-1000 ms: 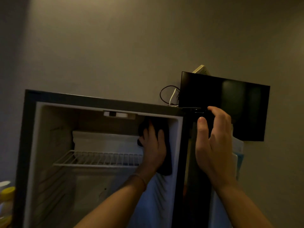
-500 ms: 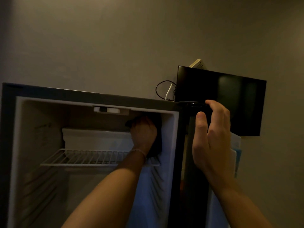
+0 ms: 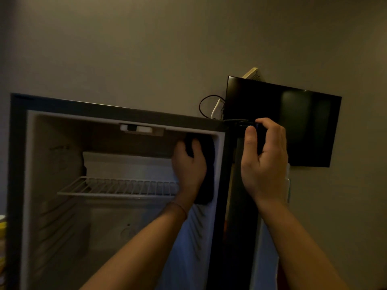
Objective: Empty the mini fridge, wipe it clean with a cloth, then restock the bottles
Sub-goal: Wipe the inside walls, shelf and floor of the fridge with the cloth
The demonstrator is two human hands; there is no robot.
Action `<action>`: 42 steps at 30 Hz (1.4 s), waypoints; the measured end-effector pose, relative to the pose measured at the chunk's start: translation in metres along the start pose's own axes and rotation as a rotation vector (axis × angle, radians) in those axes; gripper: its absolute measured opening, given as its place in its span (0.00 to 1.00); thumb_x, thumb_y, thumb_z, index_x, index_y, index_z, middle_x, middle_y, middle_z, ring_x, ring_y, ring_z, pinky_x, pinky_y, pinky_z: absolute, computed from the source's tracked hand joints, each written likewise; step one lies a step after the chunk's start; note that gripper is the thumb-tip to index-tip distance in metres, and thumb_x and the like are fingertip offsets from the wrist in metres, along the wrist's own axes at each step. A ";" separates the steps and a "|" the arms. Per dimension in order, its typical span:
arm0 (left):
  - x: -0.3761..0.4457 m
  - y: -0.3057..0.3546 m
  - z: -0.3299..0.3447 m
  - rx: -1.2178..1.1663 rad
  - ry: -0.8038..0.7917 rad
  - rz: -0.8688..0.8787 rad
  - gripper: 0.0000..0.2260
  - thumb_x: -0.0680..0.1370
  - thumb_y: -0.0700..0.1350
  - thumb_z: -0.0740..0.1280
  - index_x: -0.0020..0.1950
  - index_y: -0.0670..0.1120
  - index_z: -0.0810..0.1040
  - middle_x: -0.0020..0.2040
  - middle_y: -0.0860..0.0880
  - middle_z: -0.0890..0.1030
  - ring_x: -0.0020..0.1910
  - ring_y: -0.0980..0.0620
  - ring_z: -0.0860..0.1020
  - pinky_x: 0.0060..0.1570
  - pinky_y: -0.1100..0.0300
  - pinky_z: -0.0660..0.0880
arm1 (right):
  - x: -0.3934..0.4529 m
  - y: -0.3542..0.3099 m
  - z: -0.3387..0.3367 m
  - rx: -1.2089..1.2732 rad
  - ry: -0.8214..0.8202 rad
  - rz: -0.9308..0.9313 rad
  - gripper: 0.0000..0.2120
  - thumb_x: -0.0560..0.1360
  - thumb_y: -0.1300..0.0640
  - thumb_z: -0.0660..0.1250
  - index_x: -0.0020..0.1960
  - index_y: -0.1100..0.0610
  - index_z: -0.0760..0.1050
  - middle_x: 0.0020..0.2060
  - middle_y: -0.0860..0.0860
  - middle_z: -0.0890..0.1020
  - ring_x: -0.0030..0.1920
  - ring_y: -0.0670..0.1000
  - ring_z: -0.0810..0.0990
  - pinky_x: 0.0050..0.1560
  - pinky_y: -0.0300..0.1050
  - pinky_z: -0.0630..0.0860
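Note:
The mini fridge (image 3: 18,164) stands open, its white inside bare apart from a wire shelf (image 3: 117,186). My left hand (image 3: 189,166) is inside at the upper right corner, pressing a dark cloth (image 3: 206,181) against the right inner wall. The cloth hangs down below my palm. My right hand (image 3: 265,162) grips the top edge of the open fridge door (image 3: 238,227), fingers curled over it near the hinge. No bottles show inside the fridge.
A dark flat screen (image 3: 293,122) hangs on the wall behind the door, with cables (image 3: 209,107) beside it. Yellow-capped containers (image 3: 2,227) peek in at the left edge. The room is dim.
My left hand has slid the cloth up the right inner wall to the top corner and lowered a little since. My right hand has stayed on the door's top edge.

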State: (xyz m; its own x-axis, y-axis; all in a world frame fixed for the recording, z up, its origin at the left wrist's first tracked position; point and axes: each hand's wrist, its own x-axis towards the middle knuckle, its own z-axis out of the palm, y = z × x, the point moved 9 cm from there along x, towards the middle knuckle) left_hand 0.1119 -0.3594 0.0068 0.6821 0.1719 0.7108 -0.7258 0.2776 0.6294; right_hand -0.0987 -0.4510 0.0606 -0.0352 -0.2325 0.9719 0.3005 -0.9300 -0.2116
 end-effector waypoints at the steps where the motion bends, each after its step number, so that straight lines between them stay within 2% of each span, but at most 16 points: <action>1: -0.004 0.004 -0.002 -0.010 -0.002 0.023 0.12 0.77 0.60 0.61 0.48 0.53 0.74 0.47 0.48 0.80 0.48 0.50 0.78 0.48 0.53 0.75 | 0.001 0.000 0.000 -0.003 0.002 0.000 0.17 0.82 0.48 0.57 0.62 0.59 0.72 0.54 0.50 0.74 0.55 0.51 0.75 0.54 0.47 0.75; 3: -0.012 0.013 -0.006 -0.048 -0.010 0.045 0.12 0.75 0.63 0.61 0.49 0.58 0.74 0.48 0.51 0.80 0.50 0.52 0.79 0.50 0.52 0.77 | 0.004 0.000 0.000 -0.018 0.007 0.000 0.15 0.82 0.48 0.58 0.60 0.58 0.73 0.52 0.47 0.73 0.53 0.50 0.75 0.52 0.39 0.72; 5: -0.017 0.017 -0.007 -0.065 -0.026 0.062 0.13 0.75 0.63 0.61 0.52 0.57 0.75 0.50 0.51 0.80 0.52 0.52 0.79 0.52 0.48 0.78 | 0.007 0.001 0.000 -0.036 0.009 0.007 0.14 0.82 0.49 0.58 0.58 0.58 0.73 0.50 0.46 0.72 0.52 0.50 0.74 0.50 0.34 0.68; 7: -0.019 0.017 -0.007 -0.033 -0.003 0.080 0.14 0.77 0.63 0.60 0.54 0.56 0.75 0.50 0.51 0.80 0.52 0.51 0.79 0.53 0.43 0.78 | 0.008 0.002 0.001 -0.046 0.004 0.011 0.14 0.81 0.49 0.58 0.58 0.57 0.73 0.50 0.46 0.73 0.52 0.51 0.75 0.49 0.37 0.69; 10: -0.019 0.019 -0.005 -0.004 0.038 0.079 0.16 0.77 0.63 0.58 0.53 0.53 0.74 0.49 0.50 0.79 0.51 0.49 0.78 0.51 0.44 0.77 | 0.005 0.002 0.003 -0.040 -0.012 0.005 0.17 0.82 0.47 0.56 0.63 0.57 0.73 0.54 0.50 0.75 0.56 0.51 0.76 0.53 0.45 0.74; 12: -0.017 0.017 -0.004 0.011 0.053 0.066 0.16 0.78 0.62 0.56 0.51 0.51 0.73 0.48 0.48 0.79 0.50 0.48 0.78 0.50 0.47 0.76 | 0.003 0.002 0.005 -0.031 -0.019 0.003 0.19 0.82 0.47 0.56 0.66 0.57 0.72 0.58 0.52 0.75 0.58 0.52 0.76 0.56 0.46 0.75; 17: 0.005 -0.005 0.005 0.074 -0.001 0.013 0.10 0.80 0.54 0.58 0.49 0.48 0.73 0.49 0.43 0.79 0.51 0.43 0.78 0.51 0.51 0.74 | 0.003 0.004 0.006 -0.004 -0.037 -0.004 0.19 0.81 0.46 0.56 0.64 0.58 0.72 0.57 0.52 0.74 0.55 0.53 0.76 0.51 0.42 0.74; 20: 0.016 -0.012 0.008 0.105 -0.007 0.012 0.15 0.80 0.52 0.58 0.54 0.41 0.77 0.51 0.40 0.80 0.52 0.43 0.78 0.49 0.56 0.71 | 0.002 0.006 0.007 0.008 -0.046 -0.011 0.19 0.82 0.46 0.55 0.65 0.57 0.70 0.58 0.51 0.72 0.56 0.53 0.76 0.52 0.45 0.76; 22: 0.024 -0.019 0.010 0.123 -0.023 -0.009 0.15 0.81 0.49 0.60 0.56 0.39 0.77 0.52 0.39 0.81 0.52 0.42 0.79 0.48 0.60 0.69 | 0.001 0.007 0.008 0.011 -0.055 -0.013 0.19 0.82 0.46 0.55 0.66 0.56 0.70 0.59 0.49 0.71 0.57 0.52 0.75 0.54 0.45 0.77; 25: 0.035 -0.031 0.014 0.152 -0.036 -0.041 0.20 0.78 0.53 0.57 0.56 0.38 0.77 0.52 0.38 0.81 0.51 0.41 0.79 0.49 0.58 0.71 | 0.001 0.008 0.009 0.032 -0.056 -0.011 0.20 0.82 0.46 0.55 0.67 0.56 0.69 0.59 0.46 0.70 0.59 0.51 0.75 0.56 0.48 0.77; 29: 0.035 -0.036 0.013 0.138 0.020 -0.065 0.20 0.77 0.53 0.57 0.54 0.39 0.78 0.50 0.40 0.81 0.50 0.42 0.80 0.47 0.59 0.69 | 0.001 0.008 0.009 0.056 -0.050 -0.005 0.18 0.82 0.47 0.56 0.68 0.55 0.69 0.60 0.49 0.72 0.60 0.51 0.75 0.58 0.52 0.76; 33: 0.023 -0.029 0.006 0.040 0.077 -0.095 0.17 0.77 0.53 0.59 0.51 0.42 0.79 0.50 0.41 0.81 0.51 0.42 0.79 0.49 0.56 0.72 | 0.000 0.009 0.007 0.086 -0.045 -0.007 0.17 0.82 0.51 0.59 0.68 0.57 0.68 0.60 0.51 0.75 0.61 0.48 0.75 0.60 0.40 0.73; 35: 0.015 -0.019 0.002 0.008 0.083 -0.115 0.16 0.76 0.55 0.60 0.51 0.46 0.79 0.50 0.43 0.82 0.53 0.43 0.79 0.53 0.53 0.74 | -0.001 0.009 0.006 0.092 -0.043 -0.016 0.16 0.82 0.53 0.60 0.67 0.58 0.69 0.59 0.52 0.76 0.59 0.46 0.75 0.58 0.32 0.70; 37: 0.004 -0.004 -0.002 -0.017 0.073 -0.123 0.15 0.74 0.57 0.60 0.52 0.51 0.78 0.52 0.46 0.81 0.55 0.46 0.78 0.58 0.49 0.75 | 0.000 0.009 0.004 0.106 -0.030 -0.021 0.14 0.82 0.54 0.60 0.66 0.59 0.70 0.58 0.53 0.76 0.58 0.45 0.75 0.57 0.29 0.68; 42: -0.020 0.026 -0.011 -0.047 0.039 -0.031 0.12 0.75 0.59 0.60 0.53 0.57 0.76 0.51 0.53 0.80 0.54 0.51 0.77 0.53 0.52 0.75 | -0.001 0.009 0.005 0.138 -0.022 -0.007 0.14 0.83 0.54 0.60 0.65 0.59 0.70 0.56 0.54 0.77 0.54 0.49 0.78 0.55 0.33 0.71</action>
State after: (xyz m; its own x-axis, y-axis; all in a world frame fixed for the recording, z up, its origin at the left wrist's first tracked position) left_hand 0.0803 -0.3457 0.0054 0.7080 0.1989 0.6776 -0.6998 0.3271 0.6351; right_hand -0.0909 -0.4581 0.0580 -0.0170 -0.2189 0.9756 0.4287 -0.8831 -0.1906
